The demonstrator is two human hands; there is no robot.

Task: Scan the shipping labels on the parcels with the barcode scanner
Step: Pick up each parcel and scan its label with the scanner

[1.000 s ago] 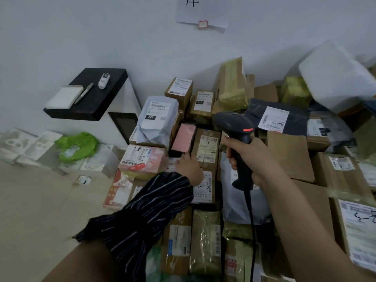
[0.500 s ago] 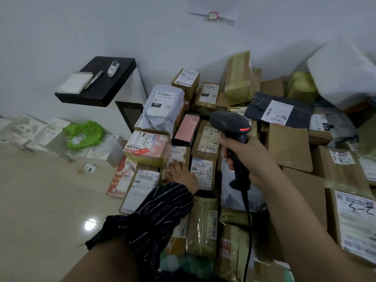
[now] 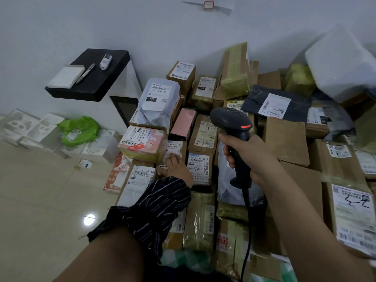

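While the right hand holds the barcode scanner upright by its handle, grip clamped around it, the scanner's head hangs above the heap of parcels stacked on the floor against a white wall. Its black cable drops from the handle's base alongside the forearm. The left hand, in a dark striped sleeve, has its grip apart, fingertips resting on the shipping label of a small carton just beside a pink-printed box. Behind these stands a grey mailer bag marked 231. Left of the heap, a black shelf carries a notepad and a pen.
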